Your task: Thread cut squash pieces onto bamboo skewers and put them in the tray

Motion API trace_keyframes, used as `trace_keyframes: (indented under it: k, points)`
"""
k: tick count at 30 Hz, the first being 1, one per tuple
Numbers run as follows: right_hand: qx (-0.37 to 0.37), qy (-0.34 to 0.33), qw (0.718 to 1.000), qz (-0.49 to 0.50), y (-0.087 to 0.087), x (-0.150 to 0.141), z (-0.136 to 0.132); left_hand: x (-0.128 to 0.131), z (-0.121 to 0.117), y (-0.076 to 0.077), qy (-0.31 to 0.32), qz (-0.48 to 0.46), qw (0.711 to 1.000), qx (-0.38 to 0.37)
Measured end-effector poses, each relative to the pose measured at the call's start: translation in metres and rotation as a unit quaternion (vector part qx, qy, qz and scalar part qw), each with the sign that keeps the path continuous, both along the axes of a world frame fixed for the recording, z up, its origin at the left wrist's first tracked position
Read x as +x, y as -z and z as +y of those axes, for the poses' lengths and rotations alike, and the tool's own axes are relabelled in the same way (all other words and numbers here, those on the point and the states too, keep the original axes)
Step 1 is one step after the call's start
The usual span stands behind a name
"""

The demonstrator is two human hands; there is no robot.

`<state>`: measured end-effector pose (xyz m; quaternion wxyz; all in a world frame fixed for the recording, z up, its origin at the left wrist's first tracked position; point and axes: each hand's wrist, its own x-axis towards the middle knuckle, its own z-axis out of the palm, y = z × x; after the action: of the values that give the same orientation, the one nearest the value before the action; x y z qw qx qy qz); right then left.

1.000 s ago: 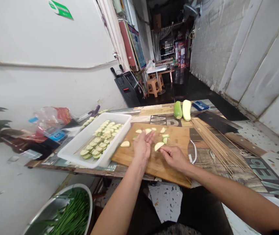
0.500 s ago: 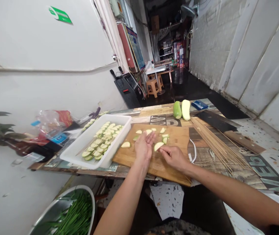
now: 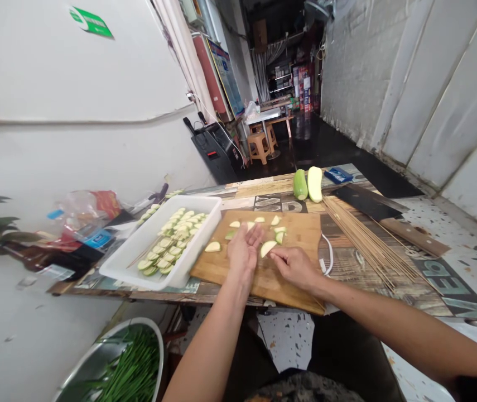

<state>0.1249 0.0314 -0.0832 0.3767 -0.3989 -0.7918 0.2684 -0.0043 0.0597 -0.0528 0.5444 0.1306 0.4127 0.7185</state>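
Note:
My right hand (image 3: 295, 266) is closed in a pinch, with a pale half-round zucchini slice (image 3: 268, 248) at its fingertips. I cannot make out whether a skewer is also in that grip. Just to the left, my left hand (image 3: 243, 250) is open, palm turned up and fingers stretched out, close to the slice but apart from it. Both are above a wooden cutting board (image 3: 259, 287). More slices lie scattered on the board, one zucchini slice (image 3: 212, 247) near its left edge. Some slices behind my left hand are partly hidden.
Left of the board stands a white tray (image 3: 110, 267) of skewered slices. Bamboo skewers (image 3: 359, 240), a cleaver (image 3: 414, 237), a cut zucchini (image 3: 314, 184) and a blue packet (image 3: 338, 175) lie right and behind. A metal bowl (image 3: 160, 346) of green stalks sits below left.
The camera view has shifted slightly. My right hand still holds the slice beside my open left hand, whose fingers have moved a little; the things on the table stay put.

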Motion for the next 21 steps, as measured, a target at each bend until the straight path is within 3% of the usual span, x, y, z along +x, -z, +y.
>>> trace_keyframes:
  k: [16, 21]
  points:
    - [-0.011, 0.022, 1.0, 0.016, -0.002, 0.001, 0.0, 0.021, -0.011, 0.008, 0.032, -0.005, 0.999, -0.03]
    - [-0.031, 0.03, 0.999, 0.025, -0.007, 0.002, -0.001, 0.029, -0.017, 0.017, 0.066, 0.011, 0.998, 0.001]
